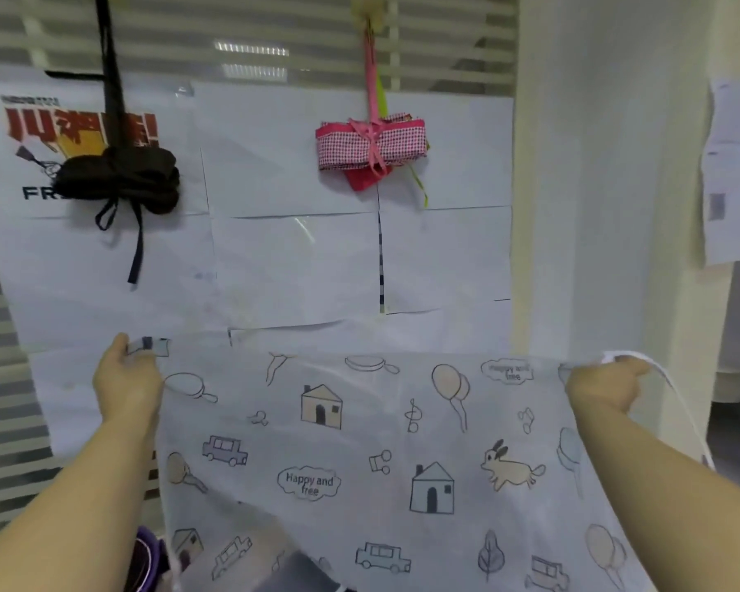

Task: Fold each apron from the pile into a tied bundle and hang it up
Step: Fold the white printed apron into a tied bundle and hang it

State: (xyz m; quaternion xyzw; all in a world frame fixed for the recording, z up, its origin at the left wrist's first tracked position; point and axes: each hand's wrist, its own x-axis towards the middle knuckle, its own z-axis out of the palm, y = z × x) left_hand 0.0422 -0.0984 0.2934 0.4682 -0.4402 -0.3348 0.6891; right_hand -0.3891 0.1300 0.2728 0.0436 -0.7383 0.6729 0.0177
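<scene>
Left hand (125, 382) and right hand (601, 384) each pinch a top corner of the pale cartoon-printed fabric apron (359, 455), fingers curled tight, spreading it wide.

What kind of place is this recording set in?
Probably an office or workroom: window blinds, white paper sheets taped across the glass, printed notices on the side wall. A black apron bundle and a pink checked bundle hang there.

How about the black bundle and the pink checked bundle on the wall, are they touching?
Apart. The head view shows the black bundle hanging left, the pink checked bundle hanging right, with bare white paper between them.
</scene>
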